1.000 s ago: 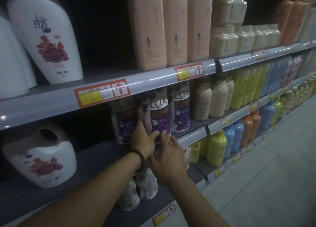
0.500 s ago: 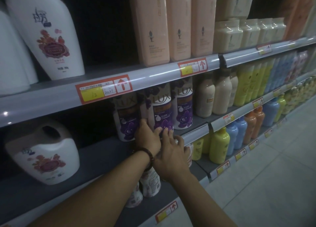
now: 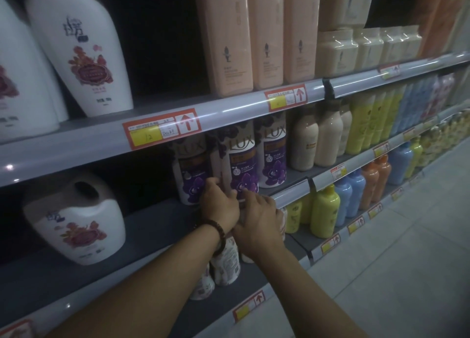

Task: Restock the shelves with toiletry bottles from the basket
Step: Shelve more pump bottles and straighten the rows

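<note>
Purple LUX bottle (image 3: pixel 241 164) stands upright on the middle shelf (image 3: pixel 152 225), between the left LUX bottle (image 3: pixel 192 169) and the right LUX bottle (image 3: pixel 273 154), close against both. My left hand (image 3: pixel 220 206) grips its lower left side, fingers curled into the gap beside the left neighbour. My right hand (image 3: pixel 259 218) presses extended fingers (image 3: pixel 250 196) against its lower front. Compared with one second earlier: both hands remain at the base, and the bottle's place on the shelf is unchanged

3 purple-label LUX btls (image 3: pixel 240 164) upright, side by side on mid shelf (image 3: pixel 152 223), labels facing fwd.
</note>
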The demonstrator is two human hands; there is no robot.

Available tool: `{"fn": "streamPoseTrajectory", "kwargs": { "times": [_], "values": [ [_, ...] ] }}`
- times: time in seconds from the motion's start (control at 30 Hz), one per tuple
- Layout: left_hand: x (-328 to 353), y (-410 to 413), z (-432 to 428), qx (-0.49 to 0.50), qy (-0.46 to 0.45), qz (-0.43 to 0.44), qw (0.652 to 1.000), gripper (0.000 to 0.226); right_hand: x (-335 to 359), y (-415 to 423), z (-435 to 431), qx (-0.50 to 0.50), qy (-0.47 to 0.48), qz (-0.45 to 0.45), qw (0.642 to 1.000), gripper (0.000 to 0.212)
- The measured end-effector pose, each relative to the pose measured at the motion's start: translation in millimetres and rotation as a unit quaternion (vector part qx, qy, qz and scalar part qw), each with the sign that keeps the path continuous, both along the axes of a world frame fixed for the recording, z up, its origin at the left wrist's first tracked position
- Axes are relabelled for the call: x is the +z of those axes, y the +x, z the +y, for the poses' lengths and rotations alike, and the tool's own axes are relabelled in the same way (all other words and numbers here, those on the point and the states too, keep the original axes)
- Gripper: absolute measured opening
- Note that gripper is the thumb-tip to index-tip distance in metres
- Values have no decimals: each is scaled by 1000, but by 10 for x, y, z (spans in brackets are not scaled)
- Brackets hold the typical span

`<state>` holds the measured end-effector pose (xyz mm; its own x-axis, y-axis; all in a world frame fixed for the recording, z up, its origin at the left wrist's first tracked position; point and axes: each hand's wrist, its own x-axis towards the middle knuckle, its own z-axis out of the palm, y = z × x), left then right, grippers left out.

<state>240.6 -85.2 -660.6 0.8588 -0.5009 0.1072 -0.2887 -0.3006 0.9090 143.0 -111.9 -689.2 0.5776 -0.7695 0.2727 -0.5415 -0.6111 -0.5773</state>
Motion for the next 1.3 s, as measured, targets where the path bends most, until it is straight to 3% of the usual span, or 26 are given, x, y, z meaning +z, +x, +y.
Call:
{"fn": "streamPoseTrajectory", "kwargs": {
  "times": [0.23, 0.53, 0.7, 0.8, 1.03, 1.3],
  "values": [
    [16, -24, 392, -28, -13, 17, 999, 28, 144, -37, 252, -12, 37, -62, 997, 36],
    [247, -184, 933, -66, -51, 8, 996, 24, 394, -89, 593, 44, 76, -100, 991, 42],
    [342, -332, 1332, -90, -68, 39, 993, 22, 545, -247, 866, 61, 78, -85, 991, 26],
    [313, -385, 1588, -96, -66, 43, 992, 22, 587, -409, 1056, 70, 69, -77, 992, 32],
    [306, -675, 2133, -90, -72, 62, 991, 18, 573, -752, 1532, 55, 133, -79, 986, 43],
    [302, -1128, 2769, -107, -62, 35, 992, 17, 584, -1133, 2083, 50, 177, -77, 980, 33]
  ]
}}
